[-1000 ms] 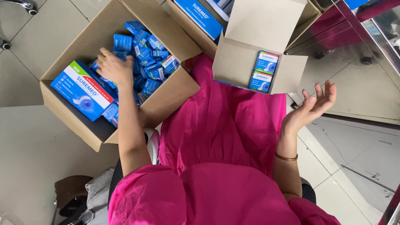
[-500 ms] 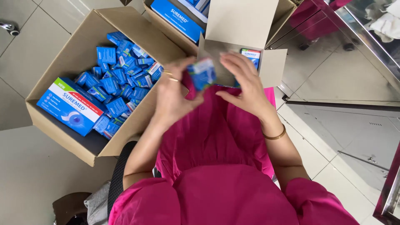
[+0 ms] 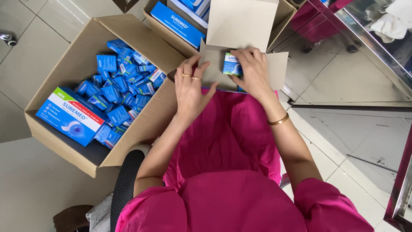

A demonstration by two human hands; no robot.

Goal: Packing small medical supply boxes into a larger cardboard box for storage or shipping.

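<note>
Tiled floor | right hand [image 3: 253, 73] grip on small blue box [image 3: 232, 64] | carton [image 3: 223, 73]

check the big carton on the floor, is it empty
No, the big carton holds a heap of small blue boxes and one larger blue box.

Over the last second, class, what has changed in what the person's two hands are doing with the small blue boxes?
The left hand left the big carton of loose blue boxes and moved across to the small open carton on the lap. The right hand, open and empty before, now holds a small blue box with its fingers at that carton's mouth. The cartons and the large flat blue box stayed put.
</note>
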